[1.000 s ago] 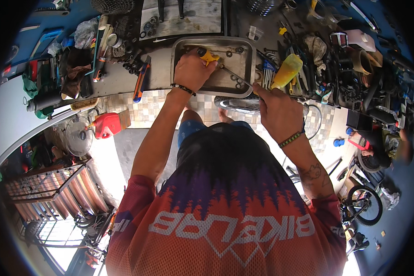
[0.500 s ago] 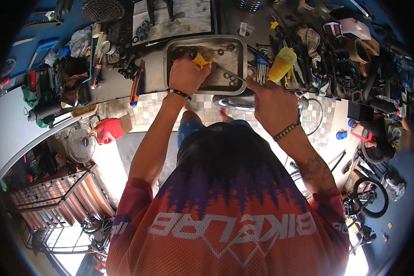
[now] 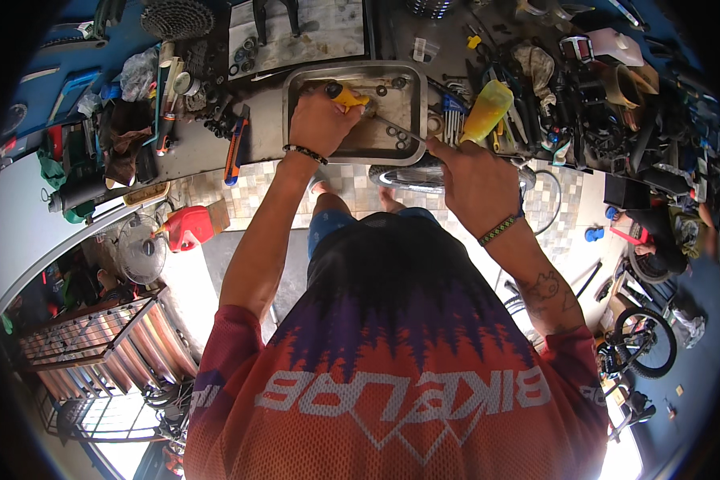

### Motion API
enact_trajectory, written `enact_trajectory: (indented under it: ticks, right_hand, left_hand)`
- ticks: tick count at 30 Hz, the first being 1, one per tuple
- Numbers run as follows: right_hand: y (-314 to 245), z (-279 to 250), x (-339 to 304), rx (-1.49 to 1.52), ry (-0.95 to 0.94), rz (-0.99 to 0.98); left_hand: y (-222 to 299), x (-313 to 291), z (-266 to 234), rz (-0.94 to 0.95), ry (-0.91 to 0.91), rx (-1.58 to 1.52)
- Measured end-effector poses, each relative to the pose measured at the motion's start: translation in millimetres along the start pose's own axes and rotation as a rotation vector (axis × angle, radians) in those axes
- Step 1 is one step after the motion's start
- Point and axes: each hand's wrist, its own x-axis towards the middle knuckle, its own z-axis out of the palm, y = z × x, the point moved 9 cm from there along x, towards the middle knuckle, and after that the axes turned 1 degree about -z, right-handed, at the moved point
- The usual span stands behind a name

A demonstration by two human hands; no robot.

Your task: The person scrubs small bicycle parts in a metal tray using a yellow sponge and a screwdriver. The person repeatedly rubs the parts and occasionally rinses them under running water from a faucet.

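Observation:
My left hand (image 3: 320, 124) is over the left half of a shallow metal tray (image 3: 288, 148), its fingers closed round a small yellow and black part (image 3: 344, 94). My right hand (image 3: 480, 176) is at the tray's near right corner, gripping a long thin tool (image 3: 406, 130). This tool slants up and left across the tray, with its far end at the yellow part. Whether that end is a brush or a blade I cannot make out. Several small dark rings (image 3: 401, 140) lie in the tray below the tool, and another ring (image 3: 382, 91) lies farther back.
A yellow squeeze bottle (image 3: 488, 112) and several tools lie right of the tray. On the left is an orange and blue utility knife (image 3: 236, 148). Behind the tray is a grimy white board (image 3: 320, 40). A bicycle wheel (image 3: 408, 178) shows below the bench edge.
My left hand has shifted slightly left and turned a little with the yellow part, baring more of its black end. The right hand and its tool have hardly moved.

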Motion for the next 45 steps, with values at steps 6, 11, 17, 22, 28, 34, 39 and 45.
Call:
enact_trajectory:
  ticks: [6,11,17,22,28,34,39,45]
  right_hand:
    - [10,-23,-4,0.037,0.034,0.05]
    - [15,-21,7,-0.009,0.137,0.018]
    - [13,-6,13,-0.024,0.115,0.015]
    - [11,-4,9,-0.027,0.067,0.059]
    - [5,-6,2,-0.027,0.056,0.05]
    - [0,-4,-5,-0.013,-0.013,0.032]
    - [-3,-5,-15,0.033,0.024,0.014]
    - [-1,-9,-11,0.02,0.024,0.015]
  left_hand:
    - [3,-11,3,0.04,0.073,-0.04]
    - [6,-22,14,0.037,-0.048,-0.141]
    - [-2,-3,-16,0.005,0.17,-0.117]
    - [-8,1,-15,-0.009,0.187,-0.128]
    - [20,0,-22,0.019,0.155,-0.053]
    - [20,15,-2,0.181,0.183,-0.048]
    - [33,6,-19,0.227,0.206,-0.15]
    - [15,-5,-20,0.114,0.17,-0.124]
